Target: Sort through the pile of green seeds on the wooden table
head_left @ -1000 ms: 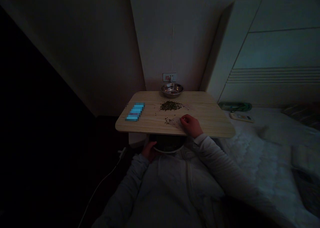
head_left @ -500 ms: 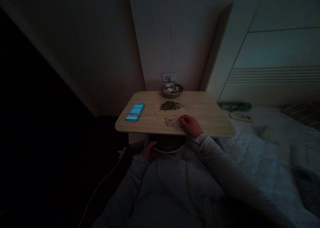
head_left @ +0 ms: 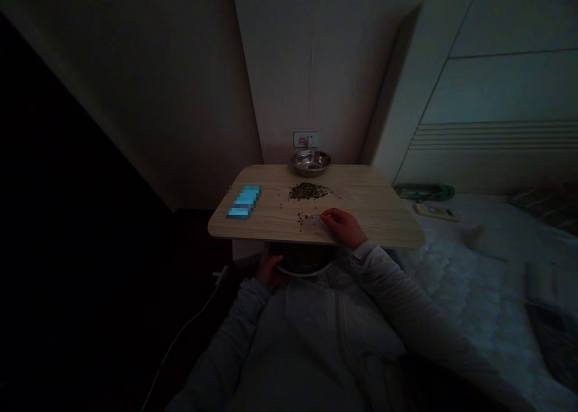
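Observation:
My right hand (head_left: pixel 342 225) rests low over the near part of a small wooden table (head_left: pixel 388 219), its fingers pinched together; what they hold, if anything, is too small to make out. Just left of the fingertips lie a few scattered dark green beans (head_left: pixel 301 219). Farther back is a larger pile of the same small beans (head_left: pixel 307 191). Below the table's front edge, my left hand (head_left: pixel 270 272) grips the rim of a dark round bowl (head_left: pixel 303 274) at my lap. The tabletop hides much of that bowl.
A shiny metal bowl (head_left: pixel 310 163) stands at the table's back, under a wall socket (head_left: pixel 306 139). A blurred lit phone (head_left: pixel 244 202) lies on the left. Beside the table is a bed (head_left: pixel 460 285) with a remote control (head_left: pixel 436 211) and a green bottle (head_left: pixel 422 191).
My right hand has shifted slightly left, with its pinched fingers closer to the scattered beans. My left hand stays at the lower bowl's rim.

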A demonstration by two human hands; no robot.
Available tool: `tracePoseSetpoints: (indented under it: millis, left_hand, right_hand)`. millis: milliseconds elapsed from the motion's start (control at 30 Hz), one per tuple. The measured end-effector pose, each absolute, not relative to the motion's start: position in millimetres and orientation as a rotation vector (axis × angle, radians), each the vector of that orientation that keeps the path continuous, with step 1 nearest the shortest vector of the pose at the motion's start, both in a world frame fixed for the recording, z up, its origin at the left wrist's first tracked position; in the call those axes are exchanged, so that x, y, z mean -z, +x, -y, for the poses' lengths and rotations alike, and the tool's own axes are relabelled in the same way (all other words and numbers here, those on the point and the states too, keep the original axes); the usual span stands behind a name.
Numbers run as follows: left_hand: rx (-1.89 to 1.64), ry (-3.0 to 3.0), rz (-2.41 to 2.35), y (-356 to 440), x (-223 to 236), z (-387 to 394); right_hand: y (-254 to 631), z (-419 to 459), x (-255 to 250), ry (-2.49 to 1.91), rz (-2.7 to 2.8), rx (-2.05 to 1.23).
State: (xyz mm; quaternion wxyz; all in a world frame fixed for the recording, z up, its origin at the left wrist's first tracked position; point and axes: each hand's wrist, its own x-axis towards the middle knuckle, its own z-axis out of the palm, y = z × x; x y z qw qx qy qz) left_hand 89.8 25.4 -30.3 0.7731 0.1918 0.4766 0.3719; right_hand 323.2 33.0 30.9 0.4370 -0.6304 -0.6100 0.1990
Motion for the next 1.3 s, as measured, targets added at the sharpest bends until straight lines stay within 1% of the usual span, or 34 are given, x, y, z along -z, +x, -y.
tracePoseSetpoints:
  millis: [233,500,800,1200,1300]
  left_hand:
    - [-0.787,0.41,-1.038,89,35,-27]
    - [-0.804,0.389,-1.049,93,25,-23]
    - [-0.821,0.415,-1.036,90,34,-26]
    - [-0.817,0.399,-1.028,91,32,-26]
    - [-0.809,0.392,-1.017,89,37,-27]
  right_hand:
    - [320,-32,-34,-1.604,1.585,-0.496]
    - [319,-31,-33,-1.555,1.664,-0.517]
    - [320,-31,-32,-1.524,1.723,-0.551]
    - [320,-30,-35,-1.482,1.628,-0.606]
    - [322,-18,-49,-1.491,1.594,-0.553]
